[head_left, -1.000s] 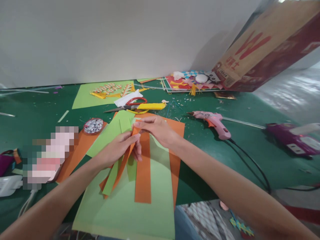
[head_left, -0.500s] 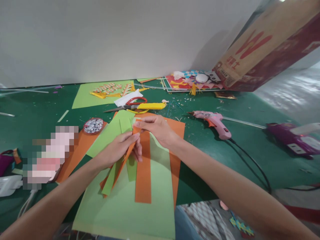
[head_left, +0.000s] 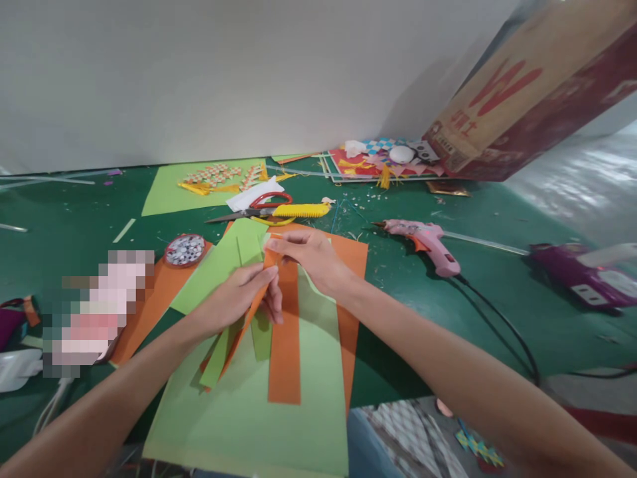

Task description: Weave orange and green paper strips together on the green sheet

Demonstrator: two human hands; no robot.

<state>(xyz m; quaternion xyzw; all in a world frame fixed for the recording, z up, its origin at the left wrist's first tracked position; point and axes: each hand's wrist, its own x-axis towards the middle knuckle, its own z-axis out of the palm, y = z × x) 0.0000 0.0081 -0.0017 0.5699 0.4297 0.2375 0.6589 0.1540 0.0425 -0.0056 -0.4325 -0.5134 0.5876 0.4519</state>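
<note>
Together, both hands (head_left: 249, 292) (head_left: 311, 259) on orange strip (head_left: 252, 312)

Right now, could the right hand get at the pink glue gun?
Probably yes, if the right hand first frees its grip from the orange strip: the pink glue gun lies to its right across orange paper and green tabletop, with nothing tall between.
</note>
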